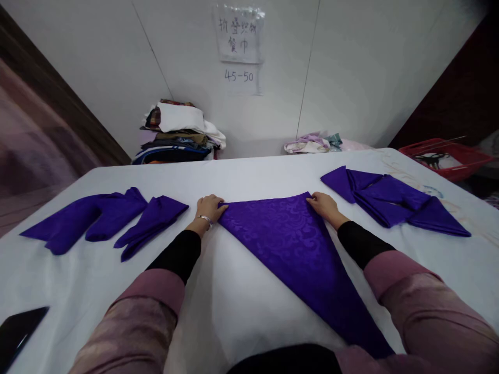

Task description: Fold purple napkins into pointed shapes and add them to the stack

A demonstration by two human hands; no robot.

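A purple patterned cloth napkin (284, 239), folded into a triangle, lies in front of me with its long point reaching toward my body. My left hand (210, 209) pinches its far left corner between thumb and fingers; a silver bracelet circles that wrist. At the far right corner, my right hand (324, 206) has its fingers closed on the cloth edge. Crumpled purple napkins (78, 218) lie to the left, with another folded purple napkin (154, 223) nearer my left hand. Several folded purple napkins (390, 200) overlap to the right of my right hand.
A white cloth covers the table (249, 179). Behind its far edge sit a stack of folded clothes (179, 132) and a smaller fabric pile (312, 143). A red basket (460, 161) stands beyond the right edge. A dark flat object (21, 332) lies at the near left.
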